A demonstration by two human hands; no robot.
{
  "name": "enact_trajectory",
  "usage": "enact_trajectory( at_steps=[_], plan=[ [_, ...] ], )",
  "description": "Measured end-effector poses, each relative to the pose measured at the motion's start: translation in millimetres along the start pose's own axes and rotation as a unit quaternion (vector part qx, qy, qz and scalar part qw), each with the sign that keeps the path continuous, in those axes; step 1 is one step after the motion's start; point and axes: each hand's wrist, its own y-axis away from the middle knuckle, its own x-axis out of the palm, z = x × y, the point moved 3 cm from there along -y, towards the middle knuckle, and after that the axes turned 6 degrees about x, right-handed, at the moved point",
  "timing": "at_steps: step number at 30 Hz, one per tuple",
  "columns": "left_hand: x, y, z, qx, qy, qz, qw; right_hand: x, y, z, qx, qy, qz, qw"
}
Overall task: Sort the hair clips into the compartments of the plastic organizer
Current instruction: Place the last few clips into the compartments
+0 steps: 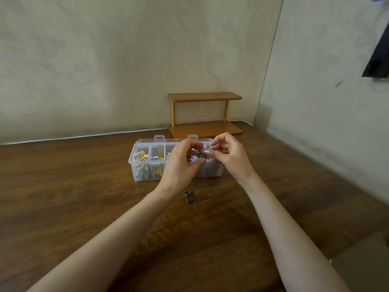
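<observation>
A clear plastic organizer [134,165] stands open on the wooden table, and its left compartments hold several colourful hair clips [140,157]. Over its right half, my left hand [181,165] and my right hand [229,154] meet. Both pinch a small dark patterned hair clip [200,155] between their fingertips. The hands hide the organizer's middle and right compartments. One dark claw clip [189,196] lies loose on the table in front of the organizer, between my forearms.
A small two-tier wooden shelf [205,114] stands behind the organizer against the wall. A white cable [84,137] runs along the table's back edge. The wall corner closes in on the right, and a dark object [376,60] hangs there.
</observation>
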Motion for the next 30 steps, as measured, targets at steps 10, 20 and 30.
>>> enact_trajectory(
  at_steps=[10, 20, 30],
  plan=[
    [-6, 15, 26, -0.083, -0.186, 0.404, 0.892, -23, -6, -17, 0.018, 0.121, -0.22, 0.968],
    [-4, 15, 28, -0.048, -0.182, 0.377, 0.907, -12, -38, -15, -0.006, 0.322, -0.168, 0.932],
    [-4, 14, 29, -0.048, -0.164, 0.374, 0.912, -17, -53, -21, 0.049, 0.493, -0.071, 0.866]
  ],
)
